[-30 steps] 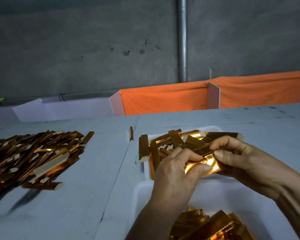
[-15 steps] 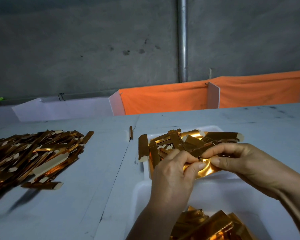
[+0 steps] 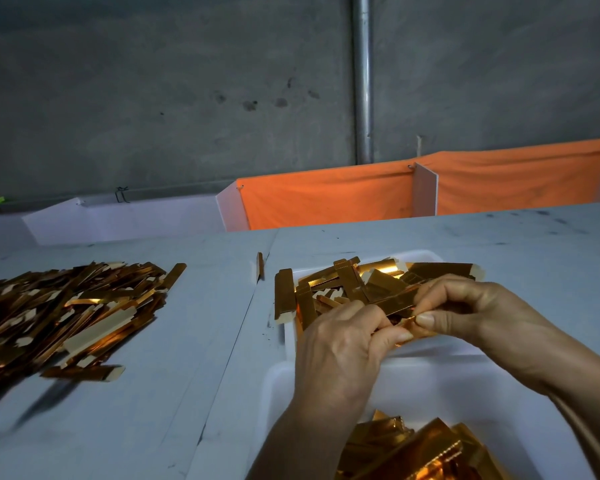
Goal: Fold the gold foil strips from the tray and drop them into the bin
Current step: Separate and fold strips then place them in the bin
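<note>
Fingers of the left hand (image 3: pixel 340 344) and right hand (image 3: pixel 465 313) both pinch one gold foil strip (image 3: pixel 397 303), held just above the near edge of the white tray (image 3: pixel 426 258). Pressing the crease flat along its whole length, ends aligned, would probably serve best. Nearer than the tray sits the bin (image 3: pixel 440 382), folded pieces (image 3: pixel 413 448) inside.

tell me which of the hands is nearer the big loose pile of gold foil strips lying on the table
Left. The left hand is on the side toward the big loose pile of gold foil strips, with bare table between them. The right hand is farther off, beyond the left.
</note>
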Motion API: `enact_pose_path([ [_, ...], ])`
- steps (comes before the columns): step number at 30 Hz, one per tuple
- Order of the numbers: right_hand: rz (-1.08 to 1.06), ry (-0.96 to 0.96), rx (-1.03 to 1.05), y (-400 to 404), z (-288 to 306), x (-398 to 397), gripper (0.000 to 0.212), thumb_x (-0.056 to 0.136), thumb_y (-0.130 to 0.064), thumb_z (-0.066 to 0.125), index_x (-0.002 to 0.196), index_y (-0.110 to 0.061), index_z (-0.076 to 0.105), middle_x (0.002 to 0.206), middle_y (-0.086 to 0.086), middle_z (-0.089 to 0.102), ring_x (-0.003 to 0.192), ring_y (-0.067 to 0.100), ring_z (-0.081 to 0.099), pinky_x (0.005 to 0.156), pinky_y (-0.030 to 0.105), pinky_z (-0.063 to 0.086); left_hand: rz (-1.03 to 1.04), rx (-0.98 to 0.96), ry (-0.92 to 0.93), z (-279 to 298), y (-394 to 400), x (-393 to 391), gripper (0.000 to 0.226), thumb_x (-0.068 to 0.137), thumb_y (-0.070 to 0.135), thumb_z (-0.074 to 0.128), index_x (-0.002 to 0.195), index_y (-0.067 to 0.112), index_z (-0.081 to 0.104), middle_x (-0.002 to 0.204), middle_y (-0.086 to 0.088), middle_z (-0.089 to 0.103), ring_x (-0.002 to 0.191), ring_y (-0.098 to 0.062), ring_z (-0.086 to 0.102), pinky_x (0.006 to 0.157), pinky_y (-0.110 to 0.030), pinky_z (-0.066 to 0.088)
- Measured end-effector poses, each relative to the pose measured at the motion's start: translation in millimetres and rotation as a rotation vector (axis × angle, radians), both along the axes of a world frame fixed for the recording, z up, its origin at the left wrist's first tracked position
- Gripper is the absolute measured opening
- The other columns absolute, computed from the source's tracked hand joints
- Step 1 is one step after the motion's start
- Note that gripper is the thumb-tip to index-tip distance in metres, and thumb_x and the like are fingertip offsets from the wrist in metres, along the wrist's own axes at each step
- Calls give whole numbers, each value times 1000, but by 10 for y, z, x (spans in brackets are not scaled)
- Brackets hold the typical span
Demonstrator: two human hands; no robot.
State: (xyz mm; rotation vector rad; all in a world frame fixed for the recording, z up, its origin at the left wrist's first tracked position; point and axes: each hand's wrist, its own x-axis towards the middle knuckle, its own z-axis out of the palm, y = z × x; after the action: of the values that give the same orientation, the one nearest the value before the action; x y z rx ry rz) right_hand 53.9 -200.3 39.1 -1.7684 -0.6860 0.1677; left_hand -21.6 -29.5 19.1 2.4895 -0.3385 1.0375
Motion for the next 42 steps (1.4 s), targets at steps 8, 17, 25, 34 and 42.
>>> enact_pose_path([
  [8,-1,-108,13,-10,20,-4,10,74,-15,69,69,-23,73,84,-9,66,81,5,62,68,8,47,131,273,-279,47,7,4,39,84,46,53,56,19,57,50,8,52,46,-7,47,54,-20,34],
  [17,-145,-151,-33,-159,1,117,28,82,-4,68,69,-29,71,89,-3,66,81,14,58,71,26,45,34,242,-72,-48,15,12,18,89,27,59,76,18,67,68,7,62,62,-7,58,55,-21,49],
  [25,-43,384,299,74,-41,-10,60,75,-40,65,130,-17,56,112,1,71,108,19,66,88,37,55,263,222,-135,-2,-112,8,14,81,27,64,83,16,73,74,3,65,68,-10,59,52,-19,46],
  [34,-116,528,392,163,-82,-7,21,93,3,49,107,-2,63,90,15,72,73,19,71,56,26,57,155,318,-22,-101,-249,19,20,85,39,64,79,21,71,73,6,60,71,-9,54,60,-22,47],
  [42,-102,434,261,156,-88,-15,20,93,-6,53,109,-11,65,92,8,75,83,19,73,58,22,57,121,-279,179,-55,-166,-4,61,91,63,27,145,36,29,137,14,36,123,1,28,100,-24,38],
])
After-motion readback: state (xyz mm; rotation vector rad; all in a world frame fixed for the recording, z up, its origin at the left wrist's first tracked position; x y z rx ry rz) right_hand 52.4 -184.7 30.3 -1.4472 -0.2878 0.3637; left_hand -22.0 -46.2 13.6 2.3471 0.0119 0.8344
